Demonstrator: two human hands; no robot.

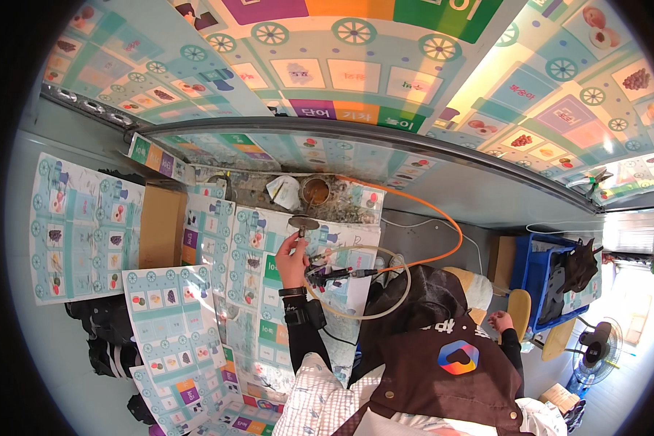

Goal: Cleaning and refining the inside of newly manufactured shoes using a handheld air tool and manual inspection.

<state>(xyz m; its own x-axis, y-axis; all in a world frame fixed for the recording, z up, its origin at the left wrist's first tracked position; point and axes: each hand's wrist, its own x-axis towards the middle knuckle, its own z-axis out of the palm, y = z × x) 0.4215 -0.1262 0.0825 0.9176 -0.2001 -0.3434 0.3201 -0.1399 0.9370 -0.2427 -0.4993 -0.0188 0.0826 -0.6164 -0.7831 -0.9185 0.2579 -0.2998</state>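
My left hand (292, 263) reaches over the papered table, its fingers closed on the short stem of a round, flat, dark metal disc (304, 222). Just right of that hand lies a black air tool (339, 275), with an orange hose (454, 225) running from it. A pale, translucent hose (407, 294) loops beside the tool. My right hand (500, 320) is off to the right beside the brown apron (443, 349), with its fingers curled in. Whether anything is inside them is too small to make out.
A metal cup (315, 192) with brownish contents and a crumpled white paper (284, 192) sit on the dirty back ledge. Printed sheets cover the table (258, 320) and walls. A cardboard box (161, 227) stands left. Blue crates (541, 269) and a fan (597, 349) stand right.
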